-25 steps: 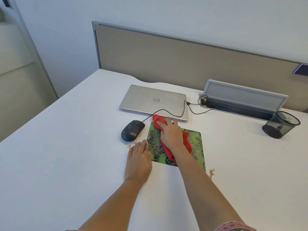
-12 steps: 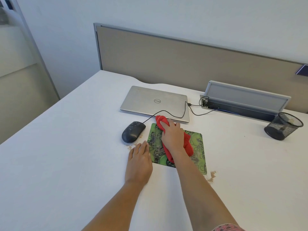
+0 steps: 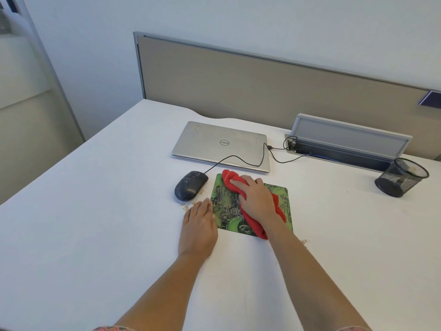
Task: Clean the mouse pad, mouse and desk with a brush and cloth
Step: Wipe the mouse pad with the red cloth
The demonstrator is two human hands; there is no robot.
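A green patterned mouse pad point(image 3: 225, 212) lies on the white desk point(image 3: 95, 223). My right hand point(image 3: 256, 199) presses a bunched red cloth point(image 3: 230, 179) flat onto the pad, fingers spread over it. My left hand point(image 3: 199, 225) rests flat on the desk, fingertips touching the pad's left edge. A black wired mouse point(image 3: 190, 188) sits just left of the pad, apart from both hands. Brown crumbs point(image 3: 187, 205) lie beside the mouse, and more crumbs point(image 3: 304, 241) lie at the pad's right front corner. No brush is in view.
A shut silver laptop point(image 3: 220, 145) lies behind the pad, with the mouse cable point(image 3: 241, 158) running across it to a cable tray point(image 3: 346, 144). A black mesh cup point(image 3: 402, 176) stands at the right. A beige partition point(image 3: 262, 84) borders the desk's back.
My right hand has slid the red cloth a little across the mouse pad. My left hand, the mouse and the pad stay where they were.
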